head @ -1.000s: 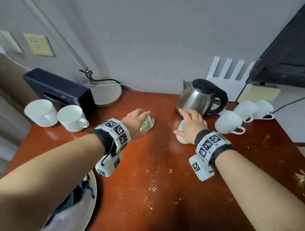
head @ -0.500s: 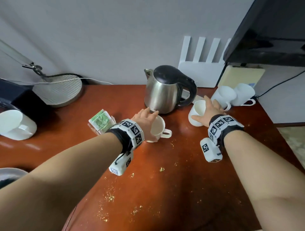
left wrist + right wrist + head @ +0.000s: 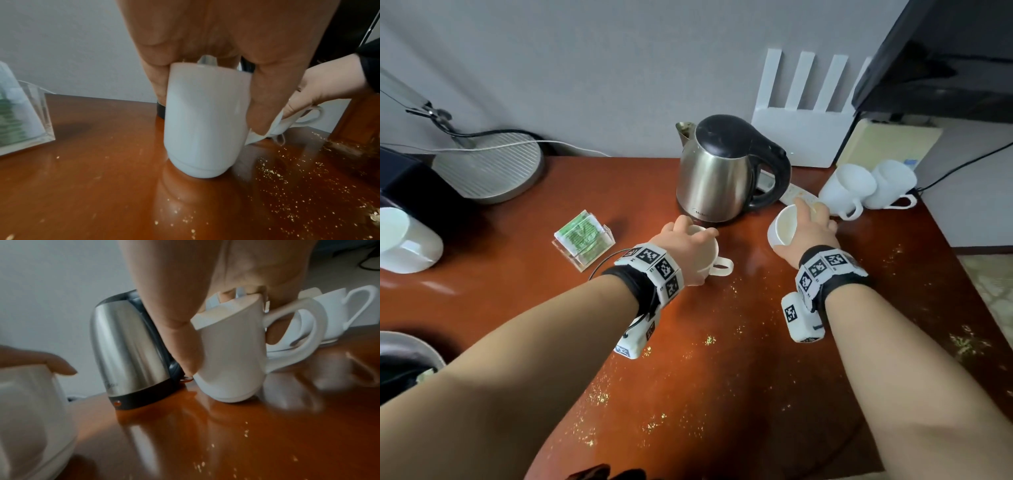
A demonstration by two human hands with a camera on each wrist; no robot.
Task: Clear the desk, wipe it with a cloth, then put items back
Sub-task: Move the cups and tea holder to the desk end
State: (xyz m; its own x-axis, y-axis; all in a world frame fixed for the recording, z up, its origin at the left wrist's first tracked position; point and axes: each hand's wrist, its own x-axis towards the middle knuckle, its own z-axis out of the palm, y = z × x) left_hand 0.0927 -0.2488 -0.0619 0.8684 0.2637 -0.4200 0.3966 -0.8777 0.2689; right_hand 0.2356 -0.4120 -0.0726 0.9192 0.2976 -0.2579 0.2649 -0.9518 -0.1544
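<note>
My left hand (image 3: 686, 238) grips a white mug (image 3: 707, 255) from above, just in front of the steel kettle (image 3: 719, 171). In the left wrist view my fingers (image 3: 261, 100) clasp both sides of this mug (image 3: 205, 120), which leans with its base on the red-brown desk (image 3: 102, 186). My right hand (image 3: 810, 226) holds a second white mug (image 3: 784, 228) to the right of the kettle. The right wrist view shows that mug (image 3: 230, 356) tilted, the thumb (image 3: 180, 337) on its side and a finger through the handle. Yellow crumbs (image 3: 709, 340) dot the desk.
A clear holder of green tea bags (image 3: 583, 236) stands left of my left hand. Two white mugs (image 3: 849, 186) sit at the back right, a remote (image 3: 796, 196) and a white router (image 3: 801, 140) behind the kettle. A lamp base (image 3: 489, 168) and another mug (image 3: 404, 236) are at left.
My left hand let go of the tea bag holder and took the mug by the kettle. My right hand left that mug, moved right and took another, which now tilts.
</note>
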